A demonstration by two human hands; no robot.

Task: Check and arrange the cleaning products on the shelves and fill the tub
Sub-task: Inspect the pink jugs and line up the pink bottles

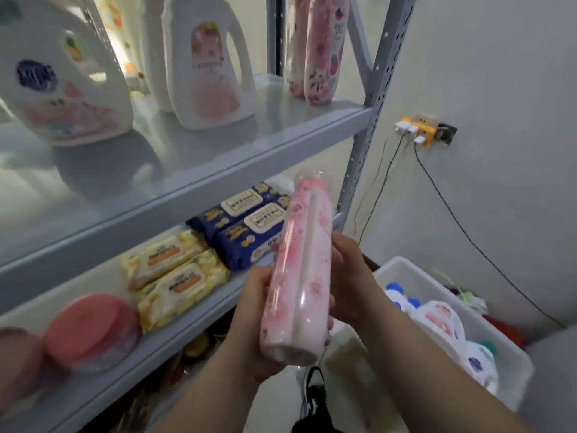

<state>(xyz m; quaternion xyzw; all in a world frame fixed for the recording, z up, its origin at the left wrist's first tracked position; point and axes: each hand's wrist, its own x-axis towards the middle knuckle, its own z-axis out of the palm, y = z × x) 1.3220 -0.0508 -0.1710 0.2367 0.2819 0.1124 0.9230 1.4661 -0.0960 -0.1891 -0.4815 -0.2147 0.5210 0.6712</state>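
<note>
I hold a tall pink flowered bottle (298, 270) tilted in front of the shelves. My left hand (254, 320) grips its lower part from the left and my right hand (351, 281) grips its middle from the right. A white tub (402, 270) stands on the floor at the right with several white bottles (443, 320) in it. On the upper shelf (249, 148) stand white detergent jugs (209, 60) and two more pink bottles (321, 48).
The lower shelf (199, 317) carries yellow wipe packs (175, 276), blue wipe packs (246, 226) and a pink-lidded jar (90, 332). A grey upright post (368, 120) stands at the shelf's right end. A wall socket with plugs (418, 129) and cables hangs on the wall.
</note>
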